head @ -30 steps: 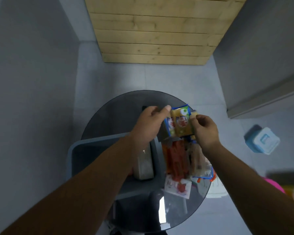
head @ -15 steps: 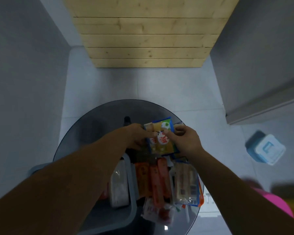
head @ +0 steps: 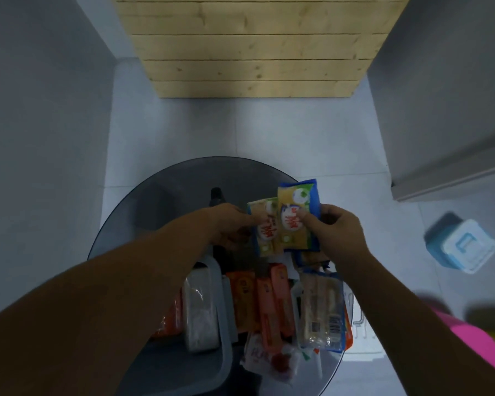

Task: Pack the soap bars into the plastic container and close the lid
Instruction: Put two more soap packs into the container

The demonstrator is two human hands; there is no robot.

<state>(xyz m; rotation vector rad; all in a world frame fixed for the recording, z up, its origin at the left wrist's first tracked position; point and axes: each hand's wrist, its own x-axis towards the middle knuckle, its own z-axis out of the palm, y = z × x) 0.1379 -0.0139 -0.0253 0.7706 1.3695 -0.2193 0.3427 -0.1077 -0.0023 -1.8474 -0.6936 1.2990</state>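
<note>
Yellow soap bars (head: 293, 201) are overlapping just beyond the container (head: 225, 315); the left hand (head: 229, 224) is pinching one, the right hand (head: 337, 232) the other, and slick wrappers are probably risking a slip outside it.

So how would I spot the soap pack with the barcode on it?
Start at the round dark glass table and go to its right edge, below the right hand. There lies a clear-wrapped pale beige soap pack with blue trim. It alone shows a black barcode, and the orange soap packs beside it on the left are far brighter.
</note>
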